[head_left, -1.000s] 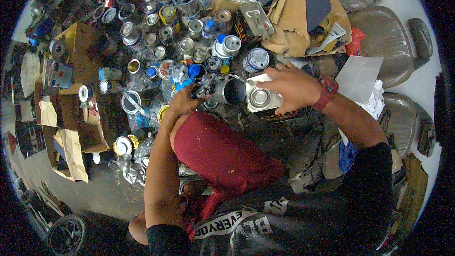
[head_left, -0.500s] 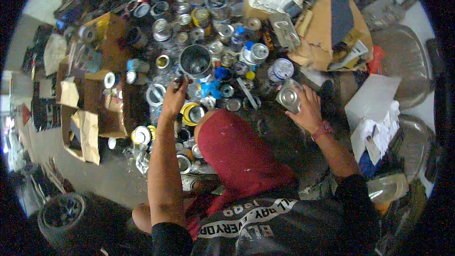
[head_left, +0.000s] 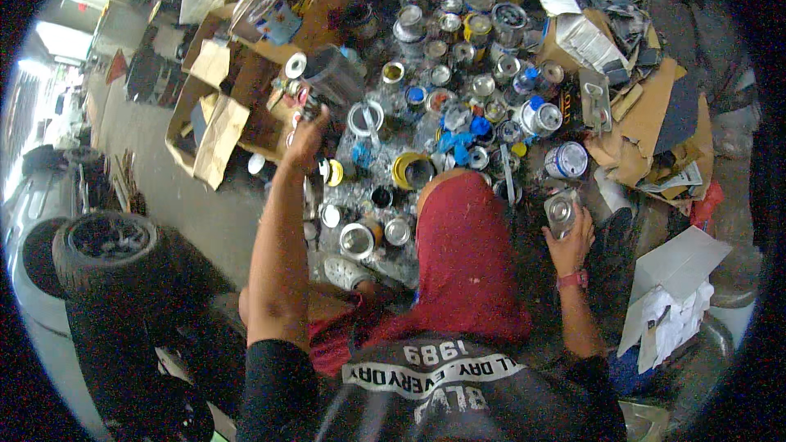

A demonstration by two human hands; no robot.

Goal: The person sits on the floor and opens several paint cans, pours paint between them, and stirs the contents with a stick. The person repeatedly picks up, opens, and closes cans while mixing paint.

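A: Head view, the only 1. What do the 2 hands grasp, and where are the vessels?

B: Left hand clasped on a dark container, tilted and blurred, by the cardboard box; over the box's edge or beside it, cannot tell. Right hand has fingers round the near edge of a silver tin, to the right of the knee and near a white can. Tin lifted or resting, cannot tell

A: How far along?

B: Judgement: both vessels are in hand and well apart, so picking up and separating look done; letting go of either is left. Contents of both hidden, so any transfer cannot be confirmed

A: What differs from the earlier frames?

B: At 1.0 s ago the container's mouth was right beside the tin; now the hands are wide apart. At 0.5 s ago the container was above the clustered cans, mouth toward the camera; now its side shows and it is nearer the box. Tin grasp kept. View swung left, so more of the wheel shows
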